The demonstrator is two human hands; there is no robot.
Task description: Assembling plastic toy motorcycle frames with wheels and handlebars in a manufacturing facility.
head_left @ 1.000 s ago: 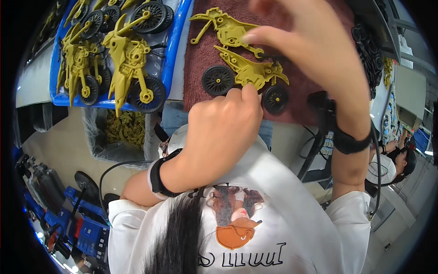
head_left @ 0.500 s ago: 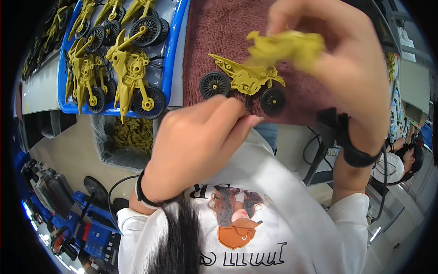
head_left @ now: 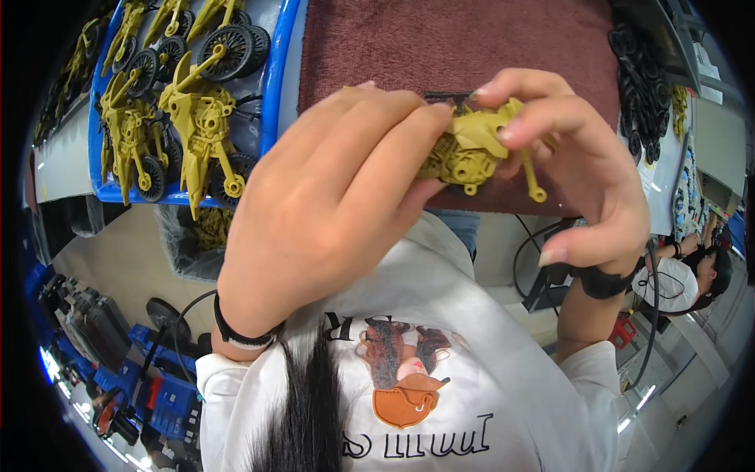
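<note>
Over the front part of the mat, a yellow toy motorcycle (head_left: 472, 153) with a moulded engine is held between my hands. My left hand (head_left: 330, 181) is closed round its left end and covers much of it. Curled over the other end is my right hand (head_left: 586, 157), with its index and middle fingertips on the yellow body and the thumb held away below. A yellow fork leg (head_left: 535, 185) hangs down beside the right fingers. A thin black bar (head_left: 447, 96) shows above the body. No wheels can be seen on this motorcycle.
A blue-rimmed tray (head_left: 279, 75) at the left carries several yellow toy motorcycles (head_left: 200, 130) with black wheels. The reddish-brown towel mat (head_left: 464, 35) covers the table. Black parts (head_left: 638, 90) lie heaped to its right. Below the tray stands a plastic-lined bin (head_left: 185, 248). Another person (head_left: 680, 283) sits far right.
My right hand has brought its yellow piece down and leftward to meet my left hand. My left hand has risen over the place where the wheeled frame lay on the mat; that frame's wheels are now hidden.
</note>
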